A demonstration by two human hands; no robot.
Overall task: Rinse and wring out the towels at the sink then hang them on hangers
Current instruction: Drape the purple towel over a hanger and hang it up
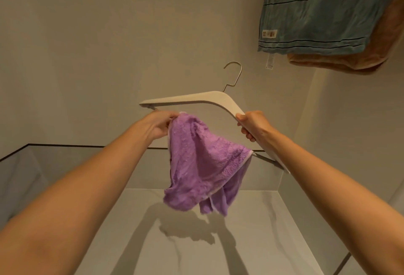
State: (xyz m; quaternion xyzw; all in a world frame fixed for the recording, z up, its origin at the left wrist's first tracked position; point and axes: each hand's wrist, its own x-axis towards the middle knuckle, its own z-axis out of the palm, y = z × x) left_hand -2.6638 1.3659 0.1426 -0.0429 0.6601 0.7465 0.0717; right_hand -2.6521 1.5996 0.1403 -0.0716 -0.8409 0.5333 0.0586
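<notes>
A small purple towel [201, 165] hangs crumpled over the lower bar of a pale wooden hanger [196, 98] with a metal hook. My left hand [160, 125] pinches the towel's upper corner near the hanger's left end. My right hand [251, 125] grips the hanger's right arm and holds it up in front of the wall. The towel's right edge lies against the bar near the right end.
A blue striped towel [317, 10] and an orange-brown towel [371, 56] behind it hang at the upper right. Below is a pale marbled counter [196, 242] with a dark-edged wall panel [65, 161] behind it.
</notes>
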